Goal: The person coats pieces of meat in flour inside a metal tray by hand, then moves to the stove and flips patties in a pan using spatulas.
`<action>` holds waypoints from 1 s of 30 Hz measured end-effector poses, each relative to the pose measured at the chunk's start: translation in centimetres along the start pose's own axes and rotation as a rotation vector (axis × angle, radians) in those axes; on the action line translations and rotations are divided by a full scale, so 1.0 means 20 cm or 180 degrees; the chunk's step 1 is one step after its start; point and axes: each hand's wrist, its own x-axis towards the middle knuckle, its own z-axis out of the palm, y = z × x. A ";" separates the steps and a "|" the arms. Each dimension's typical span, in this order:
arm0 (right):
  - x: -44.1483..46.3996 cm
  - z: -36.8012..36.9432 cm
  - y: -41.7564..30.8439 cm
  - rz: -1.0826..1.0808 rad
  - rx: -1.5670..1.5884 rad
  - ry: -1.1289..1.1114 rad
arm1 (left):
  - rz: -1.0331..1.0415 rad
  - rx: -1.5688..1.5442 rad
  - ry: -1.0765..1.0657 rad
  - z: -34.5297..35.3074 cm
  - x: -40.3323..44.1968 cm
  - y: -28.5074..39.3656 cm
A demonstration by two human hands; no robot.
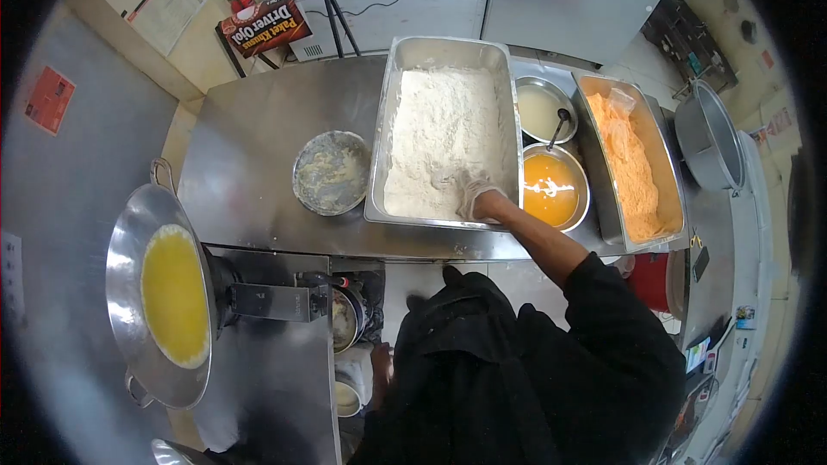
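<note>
My right hand point(479, 195), in a clear plastic glove, reaches into the near right part of a deep metal tray point(375, 168) of white flour point(439, 129). Its fingers point down into the flour and are mostly hidden, so their closure does not show. Right beside this tray stands a metal bowl of orange-yellow liquid point(550, 189). My left hand point(382, 368) hangs low beside my body, below the table edge; it is small and dark in view, and its fingers cannot be made out.
A flour-smeared round pan point(332, 174) sits left of the tray. Behind the orange bowl is a bowl of pale liquid point(538, 110) with a black ladle point(562, 120). An orange-filled tray point(610, 207) stands at right. A large wok point(129, 293) holds yellow oil at left.
</note>
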 end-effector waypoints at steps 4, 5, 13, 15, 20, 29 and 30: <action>0.05 0.00 -0.01 0.0343 0.0318 0.0709 | -0.0273 -0.1942 -0.0088 -0.03 0.09 0.03; 0.06 -0.06 0.01 0.0340 0.0300 0.0732 | -0.0724 -0.0771 0.0210 0.00 0.06 0.16; 0.30 -0.31 0.03 -0.0141 0.0451 0.0243 | -0.0178 -0.1390 0.0067 0.00 0.06 0.01; 0.33 -0.18 -0.14 0.0054 0.0074 0.1497 | -0.0051 -0.1222 -0.0059 0.01 0.04 -0.11; 0.27 -0.20 -0.30 0.0063 -0.0148 0.1634 | -0.0271 -0.0462 0.0053 0.03 -0.05 -0.16; 0.25 -0.35 -0.15 0.0492 0.0704 0.0606 | 0.0737 0.0786 0.0217 0.02 -0.07 -0.17; 0.25 -0.35 -0.13 0.0969 0.0816 0.0557 | 0.0795 0.0879 0.0205 0.03 -0.08 -0.19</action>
